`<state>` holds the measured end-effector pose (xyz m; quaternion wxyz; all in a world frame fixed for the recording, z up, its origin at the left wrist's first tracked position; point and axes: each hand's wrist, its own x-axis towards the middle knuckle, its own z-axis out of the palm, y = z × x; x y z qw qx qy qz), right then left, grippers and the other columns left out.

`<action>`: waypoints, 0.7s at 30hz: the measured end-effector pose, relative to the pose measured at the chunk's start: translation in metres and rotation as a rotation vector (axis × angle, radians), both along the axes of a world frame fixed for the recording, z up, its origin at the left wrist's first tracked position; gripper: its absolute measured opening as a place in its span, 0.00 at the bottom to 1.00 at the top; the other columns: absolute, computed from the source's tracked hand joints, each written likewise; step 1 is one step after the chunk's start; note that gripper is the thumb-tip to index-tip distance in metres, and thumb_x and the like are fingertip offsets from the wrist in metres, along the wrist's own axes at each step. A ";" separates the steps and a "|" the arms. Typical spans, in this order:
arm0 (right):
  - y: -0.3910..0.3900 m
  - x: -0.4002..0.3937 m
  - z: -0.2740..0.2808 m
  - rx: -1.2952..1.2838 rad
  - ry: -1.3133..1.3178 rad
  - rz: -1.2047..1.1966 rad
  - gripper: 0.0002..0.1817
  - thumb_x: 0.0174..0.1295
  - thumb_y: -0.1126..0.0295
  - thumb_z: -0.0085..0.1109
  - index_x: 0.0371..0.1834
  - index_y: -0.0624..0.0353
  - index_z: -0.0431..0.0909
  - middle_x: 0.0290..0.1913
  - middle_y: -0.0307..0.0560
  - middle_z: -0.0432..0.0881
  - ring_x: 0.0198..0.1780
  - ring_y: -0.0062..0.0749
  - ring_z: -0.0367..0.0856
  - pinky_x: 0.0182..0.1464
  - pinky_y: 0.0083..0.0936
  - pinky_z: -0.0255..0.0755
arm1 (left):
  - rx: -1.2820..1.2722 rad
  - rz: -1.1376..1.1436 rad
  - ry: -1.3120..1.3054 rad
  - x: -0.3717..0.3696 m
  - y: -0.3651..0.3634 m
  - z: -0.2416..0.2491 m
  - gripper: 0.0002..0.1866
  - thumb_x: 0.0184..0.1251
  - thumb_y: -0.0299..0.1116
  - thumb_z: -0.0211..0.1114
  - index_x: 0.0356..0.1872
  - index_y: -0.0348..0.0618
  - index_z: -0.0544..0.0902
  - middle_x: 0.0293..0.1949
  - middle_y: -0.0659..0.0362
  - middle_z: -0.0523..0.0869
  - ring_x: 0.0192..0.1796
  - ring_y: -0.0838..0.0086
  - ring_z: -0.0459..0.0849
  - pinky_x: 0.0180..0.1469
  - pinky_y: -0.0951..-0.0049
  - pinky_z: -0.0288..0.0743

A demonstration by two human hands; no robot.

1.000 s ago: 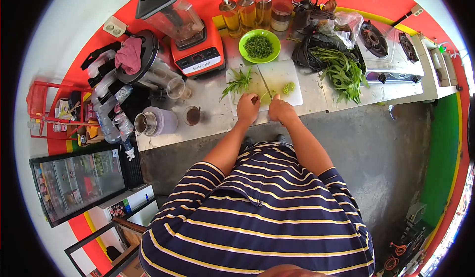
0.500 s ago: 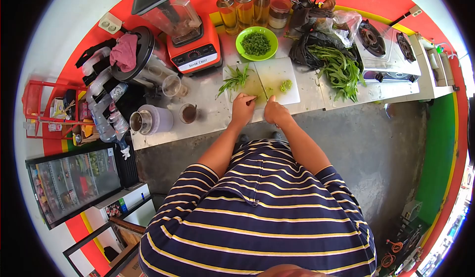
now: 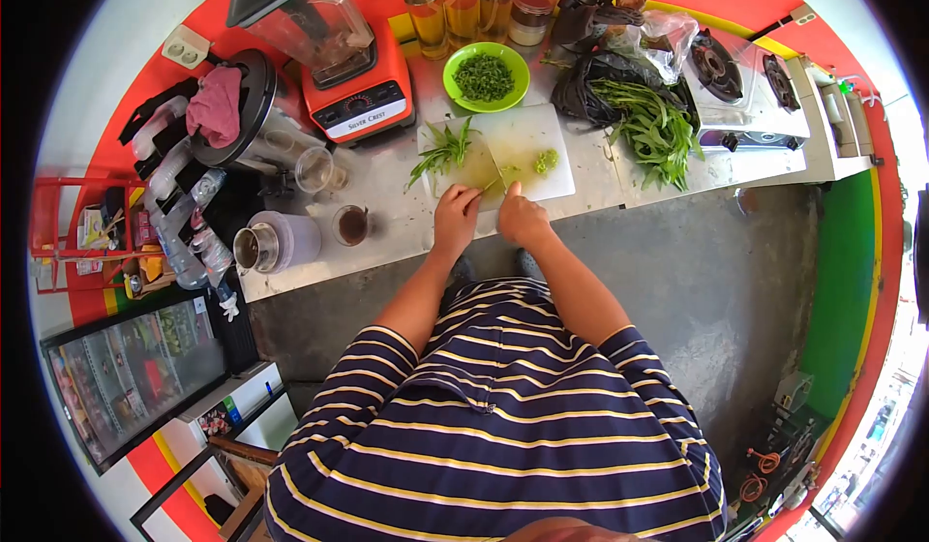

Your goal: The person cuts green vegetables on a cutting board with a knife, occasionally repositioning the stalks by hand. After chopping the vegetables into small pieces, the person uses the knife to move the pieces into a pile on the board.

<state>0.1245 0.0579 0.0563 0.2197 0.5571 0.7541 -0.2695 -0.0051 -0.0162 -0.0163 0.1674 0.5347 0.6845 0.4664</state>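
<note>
On the white cutting board at the counter's front edge, my right hand is closed round the handle of a knife, its blade pointing away from me. My left hand pinches a thin green stalk just left of the blade. Long green leaves lie at the board's left side. Small cut green pieces are heaped on its right part. Behind the board, a green bowl holds chopped greens.
An orange blender and a cup of dark contents stand left, beside a steel-topped container. Oil bottles line the wall. To the right are leafy greens in a black bag and a gas stove.
The whole view has shifted, with the counter and its objects appearing slightly further left. Both hands stay at the board, and the knife blade shows more clearly.
</note>
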 end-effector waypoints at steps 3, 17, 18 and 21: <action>0.012 -0.005 0.013 -0.037 0.030 0.002 0.28 0.65 0.69 0.57 0.63 0.70 0.59 0.56 0.68 0.84 0.59 0.52 0.85 0.61 0.42 0.77 | 0.010 0.006 0.052 -0.001 0.001 -0.004 0.07 0.66 0.24 0.68 0.43 0.39 0.89 0.34 0.56 0.82 0.28 0.70 0.82 0.34 0.71 0.76; 0.004 -0.001 0.022 0.038 -0.052 0.088 0.21 0.68 0.66 0.51 0.59 0.67 0.63 0.49 0.62 0.88 0.53 0.50 0.89 0.55 0.41 0.81 | -0.006 -0.030 0.125 0.002 -0.002 0.008 0.11 0.63 0.21 0.65 0.45 0.41 0.87 0.38 0.54 0.80 0.42 0.58 0.82 0.45 0.60 0.77; 0.006 -0.001 0.031 0.037 -0.052 0.086 0.21 0.68 0.66 0.51 0.59 0.67 0.63 0.49 0.62 0.88 0.53 0.50 0.89 0.55 0.41 0.81 | -0.023 -0.047 0.126 0.001 -0.003 0.008 0.11 0.63 0.21 0.65 0.45 0.41 0.86 0.38 0.54 0.80 0.42 0.57 0.82 0.45 0.60 0.77; 0.000 0.001 0.041 -0.036 -0.096 0.086 0.21 0.68 0.67 0.51 0.59 0.67 0.63 0.49 0.62 0.88 0.53 0.50 0.89 0.55 0.40 0.80 | -0.007 -0.041 0.124 0.002 -0.003 0.011 0.11 0.62 0.20 0.65 0.45 0.41 0.86 0.38 0.54 0.80 0.43 0.57 0.82 0.45 0.59 0.77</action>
